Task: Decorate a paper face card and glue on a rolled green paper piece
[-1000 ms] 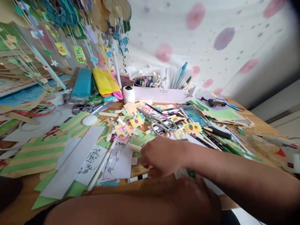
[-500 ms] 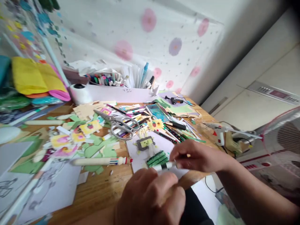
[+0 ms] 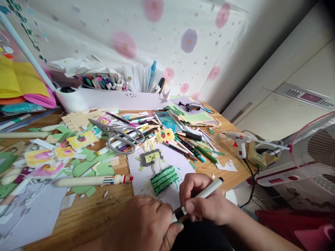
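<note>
Between my two hands is a white marker (image 3: pixel 210 188) with a black end and a black band. The fingers of my right hand (image 3: pixel 202 200) are wrapped round its barrel. My left hand (image 3: pixel 150 221) is closed round the marker's lower white end, which its fingers mostly hide. Just beyond the hands lies a white sheet of paper (image 3: pixel 141 177). On it are a green striped paper piece (image 3: pixel 164 179) and a dark-framed piece with a small drawn face (image 3: pixel 151 157).
Grey scissors (image 3: pixel 123 137) lie on scattered pens and paper scraps. A thick multicolour pen (image 3: pixel 91 180) is at the left. A phone (image 3: pixel 169 122) lies farther back, before a white box of markers (image 3: pixel 112 99). A glue gun (image 3: pixel 241 143) and a fan (image 3: pixel 314 157) stand at the right.
Both hands have moved down, towards me. My right hand has shifted from pinching the marker's end to gripping its barrel, and the marker is now tilted up to the right. The view has shifted right.
</note>
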A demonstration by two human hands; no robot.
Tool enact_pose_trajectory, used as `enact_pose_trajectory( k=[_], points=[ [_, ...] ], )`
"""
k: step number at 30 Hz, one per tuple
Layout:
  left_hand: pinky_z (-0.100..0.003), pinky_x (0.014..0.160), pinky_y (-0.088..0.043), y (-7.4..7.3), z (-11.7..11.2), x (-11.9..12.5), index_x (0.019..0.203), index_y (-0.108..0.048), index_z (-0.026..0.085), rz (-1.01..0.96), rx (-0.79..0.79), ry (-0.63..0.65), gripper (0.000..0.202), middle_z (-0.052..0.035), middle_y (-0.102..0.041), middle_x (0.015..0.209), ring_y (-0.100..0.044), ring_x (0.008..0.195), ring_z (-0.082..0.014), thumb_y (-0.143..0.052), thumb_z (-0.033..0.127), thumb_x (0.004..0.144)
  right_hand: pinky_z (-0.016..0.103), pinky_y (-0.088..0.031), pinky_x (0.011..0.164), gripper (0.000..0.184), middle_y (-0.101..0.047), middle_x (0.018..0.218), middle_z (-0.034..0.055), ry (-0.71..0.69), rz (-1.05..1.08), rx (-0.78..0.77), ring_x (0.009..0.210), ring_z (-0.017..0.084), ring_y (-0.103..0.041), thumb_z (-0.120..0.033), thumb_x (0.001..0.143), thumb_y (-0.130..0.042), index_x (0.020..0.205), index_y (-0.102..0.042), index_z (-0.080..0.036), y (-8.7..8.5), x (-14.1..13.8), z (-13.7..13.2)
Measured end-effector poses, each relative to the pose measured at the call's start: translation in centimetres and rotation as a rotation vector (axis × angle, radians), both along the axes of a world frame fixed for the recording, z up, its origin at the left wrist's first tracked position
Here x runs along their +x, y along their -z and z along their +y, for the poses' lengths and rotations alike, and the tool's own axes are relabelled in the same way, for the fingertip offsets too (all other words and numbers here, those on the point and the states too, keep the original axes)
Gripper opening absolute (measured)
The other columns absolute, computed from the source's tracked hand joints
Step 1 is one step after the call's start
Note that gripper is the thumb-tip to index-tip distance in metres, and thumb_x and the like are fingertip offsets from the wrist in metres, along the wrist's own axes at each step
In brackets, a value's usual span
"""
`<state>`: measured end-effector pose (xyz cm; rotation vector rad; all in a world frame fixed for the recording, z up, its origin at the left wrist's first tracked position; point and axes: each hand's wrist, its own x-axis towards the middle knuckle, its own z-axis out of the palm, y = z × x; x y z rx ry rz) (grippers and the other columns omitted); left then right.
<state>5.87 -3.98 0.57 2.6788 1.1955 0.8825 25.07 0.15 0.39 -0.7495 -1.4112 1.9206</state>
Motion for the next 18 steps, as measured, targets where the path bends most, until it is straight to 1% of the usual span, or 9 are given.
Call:
enact_pose_trajectory(
  k=[2,3,6,7,8,10,12,15,18],
  points=[
    [-0.028,0.049,-0.043,-0.2,0.0,-0.2,0.071,-0.059,0.021,-0.017,-0.046,0.018,0.043,-0.0008,-0.064,0.059,-0.061,0.052,-0.0167,-0.029,0.032,0.1,0.013,-0.03,0.032,0.023,-0.059,0.052,-0.0033,0.008,0.059,0.032,0.033,0.004,-0.04,-0.032,0.074,-0.075,0.07,-0.058,-0.017,0.0,-0.2,0.8],
    [-0.027,0.049,-0.043,-0.2,-0.1,-0.2,0.071,-0.059,0.021,-0.037,-0.065,0.025,0.04,-0.0002,-0.064,0.059,-0.061,0.052,-0.0162,-0.031,0.029,0.099,0.013,-0.03,0.031,0.023,-0.057,0.049,-0.0047,0.046,0.123,0.05,0.032,0.004,-0.037,-0.032,0.075,-0.074,0.069,-0.058,-0.018,-0.2,-0.1,1.4],
    [-0.028,0.048,-0.041,0.4,-0.4,-0.2,0.065,-0.054,0.022,-0.086,-0.058,0.008,0.036,0.0007,-0.061,0.056,-0.058,0.05,-0.0156,-0.035,0.024,0.096,0.012,-0.028,0.029,0.022,-0.047,0.041,-0.0102,0.275,0.333,0.086,0.029,0.003,-0.026,-0.031,0.078,-0.07,0.066,-0.054,-0.021,-0.9,0.6,3.4],
    [-0.029,0.047,-0.04,0.7,-0.5,-0.2,0.064,-0.052,0.022,-0.079,-0.029,-0.004,0.036,0.0005,-0.06,0.055,-0.057,0.05,-0.0161,-0.036,0.024,0.096,0.013,-0.03,0.029,0.021,-0.047,0.042,-0.0103,0.344,0.34,0.095,0.029,0.004,-0.026,-0.031,0.078,-0.07,0.067,-0.055,-0.022,-1.0,0.7,3.9],
    [-0.03,0.047,-0.039,1.0,-0.5,-0.1,0.064,-0.052,0.022,-0.056,0.006,-0.006,0.035,0.0001,-0.06,0.055,-0.057,0.051,-0.0168,-0.038,0.026,0.095,0.014,-0.034,0.03,0.018,-0.051,0.046,-0.0093,0.388,0.303,0.109,0.031,0.004,-0.031,-0.032,0.077,-0.071,0.07,-0.058,-0.022,-1.0,0.7,4.4],
    [-0.031,0.049,-0.041,1.6,-0.4,0.0,0.067,-0.053,0.021,0.013,0.077,0.008,0.031,-0.0013,-0.063,0.062,-0.058,0.054,-0.0181,-0.043,0.032,0.094,0.02,-0.045,0.037,0.019,-0.06,0.059,-0.0051,0.409,0.161,0.153,0.039,0.008,-0.048,-0.036,0.074,-0.075,0.078,-0.063,-0.022,-0.6,0.2,4.7],
    [-0.033,0.052,-0.045,2.1,-0.2,-0.1,0.073,-0.055,0.021,0.079,0.137,0.008,0.026,-0.0041,-0.069,0.076,-0.06,0.058,-0.0192,-0.046,0.036,0.092,0.022,-0.049,0.044,0.022,-0.063,0.064,-0.0025,0.401,0.035,0.203,0.047,0.01,-0.056,-0.037,0.074,-0.077,0.078,-0.063,-0.02,0.4,-0.8,4.6],
    [-0.037,0.056,-0.047,2.7,0.1,-0.2,0.078,-0.056,0.021,0.171,0.166,-0.054,0.02,-0.0093,-0.072,0.097,-0.062,0.063,-0.0225,-0.047,0.034,0.089,0.018,-0.039,0.04,0.026,-0.057,0.055,-0.0051,0.429,-0.071,0.226,0.043,0.008,-0.052,-0.033,0.074,-0.076,0.07,-0.055,-0.019,1.9,-2.2,4.2],
    [-0.039,0.055,-0.048,3.3,0.1,-0.2,0.079,-0.056,0.022,0.2,0.158,-0.062,0.017,-0.0102,-0.072,0.096,-0.062,0.063,-0.0245,-0.045,0.032,0.088,0.018,-0.033,0.039,0.03,-0.052,0.051,-0.0069,0.441,-0.137,0.259,0.04,0.007,-0.045,-0.029,0.071,-0.077,0.065,-0.049,-0.02,3.0,-2.8,4.0]
  ],
)
